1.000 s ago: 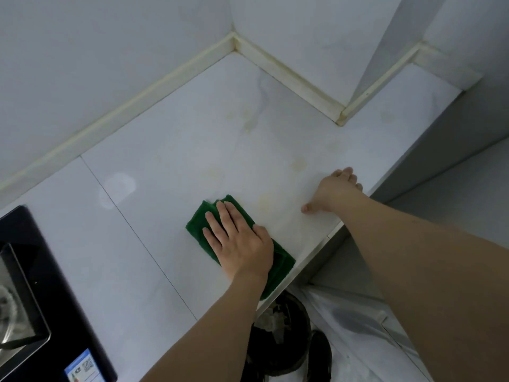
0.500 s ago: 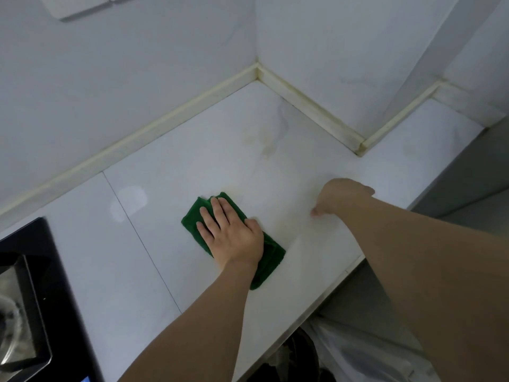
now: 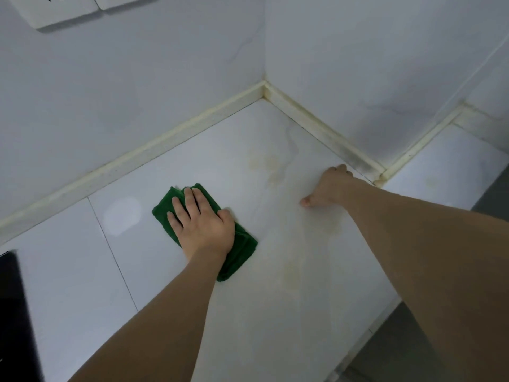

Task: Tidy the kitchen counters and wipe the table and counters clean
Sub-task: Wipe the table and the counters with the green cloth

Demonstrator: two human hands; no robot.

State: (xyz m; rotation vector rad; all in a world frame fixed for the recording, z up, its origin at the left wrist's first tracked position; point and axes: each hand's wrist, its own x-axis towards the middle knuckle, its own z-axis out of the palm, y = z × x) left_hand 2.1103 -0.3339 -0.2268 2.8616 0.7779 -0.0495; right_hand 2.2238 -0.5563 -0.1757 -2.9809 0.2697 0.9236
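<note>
A folded green cloth (image 3: 242,252) lies flat on the white counter (image 3: 165,183). My left hand (image 3: 202,224) presses down on it with straight, spread fingers, covering most of the cloth. My right hand (image 3: 327,188) rests on the bare counter further right, near the wall corner, thumb stretched out to the left. Yellowish stains (image 3: 272,169) mark the counter between the cloth and the corner, and more (image 3: 294,274) run toward the front edge.
White tiled walls meet in a corner (image 3: 264,86) with a yellowed sealing strip along the counter. A black stove edge (image 3: 13,312) sits at the far left. White wall sockets (image 3: 63,9) are at the top left. The counter's front edge (image 3: 369,334) drops off at lower right.
My left hand has pushed the green cloth away from the front edge, toward the back wall. My right hand has moved deeper toward the wall corner. The bin below has left the view.
</note>
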